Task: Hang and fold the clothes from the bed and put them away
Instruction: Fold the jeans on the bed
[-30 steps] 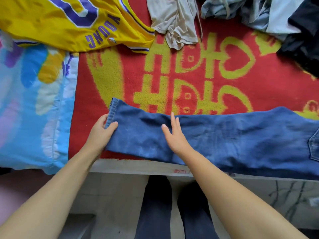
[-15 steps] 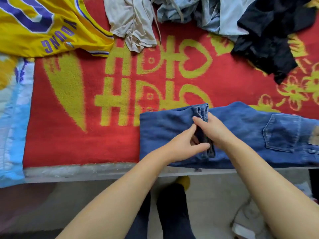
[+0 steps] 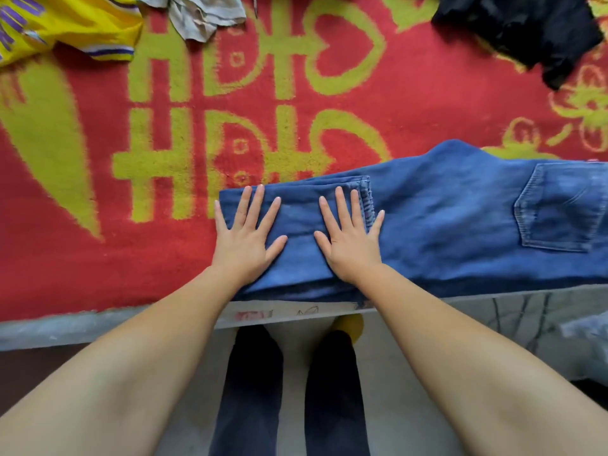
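Blue jeans [image 3: 454,225] lie along the near edge of the bed, on a red blanket [image 3: 164,258] with yellow-green characters. Their leg end is folded back over the thigh part, with the hem just past my right fingertips. My left hand [image 3: 245,235] presses flat on the fold's left edge, fingers spread. My right hand [image 3: 348,238] presses flat on the folded layer beside the hem, fingers straight. A back pocket shows at the right.
A yellow jersey [image 3: 65,24] with purple lettering lies at the top left, a beige garment [image 3: 200,18] beside it, a black garment [image 3: 526,31] at the top right. The bed's pale edge [image 3: 98,324] runs below the blanket. My legs stand on a light floor.
The leg end of the jeans was carried rightward and folded over. Both hands let go of the hem and now lie flat on the folded part.
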